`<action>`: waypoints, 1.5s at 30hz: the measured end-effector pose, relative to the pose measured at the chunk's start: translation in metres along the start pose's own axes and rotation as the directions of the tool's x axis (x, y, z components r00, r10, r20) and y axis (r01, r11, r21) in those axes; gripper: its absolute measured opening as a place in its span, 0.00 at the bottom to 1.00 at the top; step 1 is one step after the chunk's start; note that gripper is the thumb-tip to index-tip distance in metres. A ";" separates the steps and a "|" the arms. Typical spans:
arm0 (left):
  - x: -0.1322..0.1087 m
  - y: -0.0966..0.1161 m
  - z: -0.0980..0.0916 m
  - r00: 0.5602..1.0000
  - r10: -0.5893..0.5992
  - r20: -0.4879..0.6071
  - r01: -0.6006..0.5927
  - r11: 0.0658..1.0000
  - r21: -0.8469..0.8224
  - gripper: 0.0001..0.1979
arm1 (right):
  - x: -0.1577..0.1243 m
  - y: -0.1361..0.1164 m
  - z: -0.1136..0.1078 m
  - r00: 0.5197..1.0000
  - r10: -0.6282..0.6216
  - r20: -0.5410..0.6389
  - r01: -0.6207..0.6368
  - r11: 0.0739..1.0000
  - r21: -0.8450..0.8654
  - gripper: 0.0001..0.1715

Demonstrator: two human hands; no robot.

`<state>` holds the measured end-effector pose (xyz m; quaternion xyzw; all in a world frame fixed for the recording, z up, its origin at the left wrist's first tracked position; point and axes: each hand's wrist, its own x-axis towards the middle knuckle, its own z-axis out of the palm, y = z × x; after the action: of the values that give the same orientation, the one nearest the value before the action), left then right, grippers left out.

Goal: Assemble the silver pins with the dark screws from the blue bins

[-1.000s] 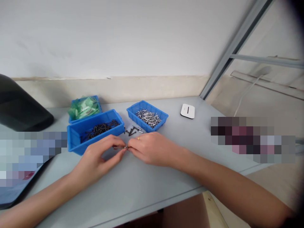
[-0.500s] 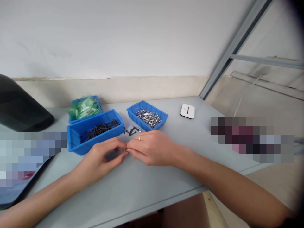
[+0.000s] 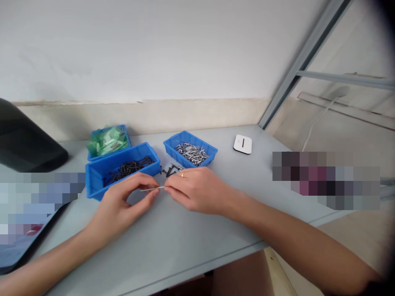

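Note:
A thin silvery rivet (image 3: pixel 148 189) lies across the fingertips of both hands above the grey table. My left hand (image 3: pixel 126 198) pinches it between thumb and forefinger, its thin end reaching left through the gap. Wearing a gold ring, my right hand (image 3: pixel 196 190) closes its fingertips on the other end. Behind the left hand is a blue bin (image 3: pixel 95 181) of black screws. A smaller blue bin (image 3: pixel 212 155) of silver rivets stands behind the right hand. Several loose black screws (image 3: pixel 169 170) and silver pieces lie between the bins.
A blue bin with green plastic bags (image 3: pixel 109 140) sits at the back left. Beside it stands a dark object (image 3: pixel 27 139); a blurred screen (image 3: pixel 33 218) is at the left edge. A white device (image 3: pixel 242 144) rests back right, near a metal frame (image 3: pixel 302 68).
My left hand has moved slightly left, away from the right fingertips. The thin rivet now shows between the hands, where it was mostly hidden before.

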<state>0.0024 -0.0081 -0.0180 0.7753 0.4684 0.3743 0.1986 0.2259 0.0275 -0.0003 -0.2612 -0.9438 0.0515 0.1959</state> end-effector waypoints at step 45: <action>0.004 0.002 0.001 0.993 -0.006 0.121 0.001 0.999 0.040 0.07 | 0.000 0.007 -0.005 0.999 -0.035 0.031 0.038 0.994 -0.099 0.16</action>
<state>0.0055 -0.0052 -0.0156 0.7996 0.4642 0.3168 0.2117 0.2317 0.0335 0.0024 -0.2527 -0.9525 0.0048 0.1697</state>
